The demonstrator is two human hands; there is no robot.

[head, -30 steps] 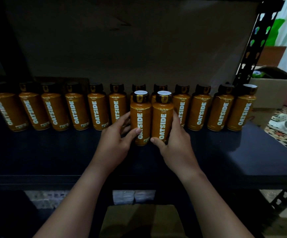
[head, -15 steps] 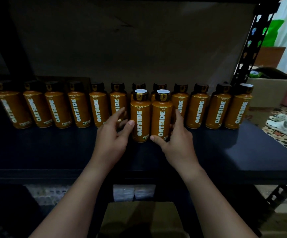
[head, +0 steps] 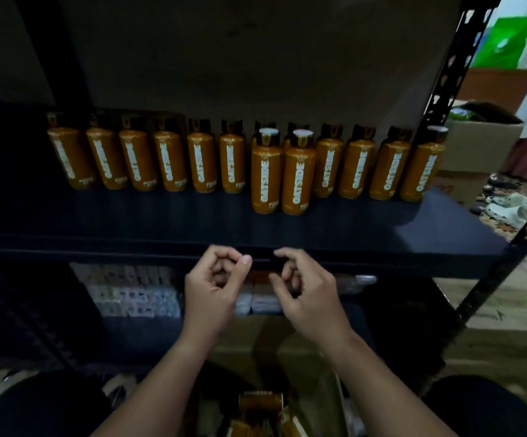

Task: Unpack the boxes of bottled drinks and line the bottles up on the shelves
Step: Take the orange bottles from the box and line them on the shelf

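Observation:
A row of several orange OATSIDE bottles (head: 199,160) with dark caps stands along the back of the dark shelf (head: 382,228). Two more bottles, one (head: 266,175) beside the other (head: 298,178), stand in front of that row near the middle. Below the shelf's front edge, my left hand (head: 214,291) and my right hand (head: 309,294) hang apart from the bottles, fingers loosely curled, holding nothing. At the bottom of the view, more orange bottles (head: 260,402) lie in a box, partly cut off.
A black perforated upright (head: 454,67) frames the shelf's right side. Pale packs (head: 136,291) sit on the lower shelf. A cardboard box (head: 479,143), a green bag (head: 504,42) and pale sandals (head: 514,209) lie on the patterned floor at right.
Both hands let go of the two front bottles and drew back toward me, below the shelf edge. The view tilted down, showing the bottles in the box below.

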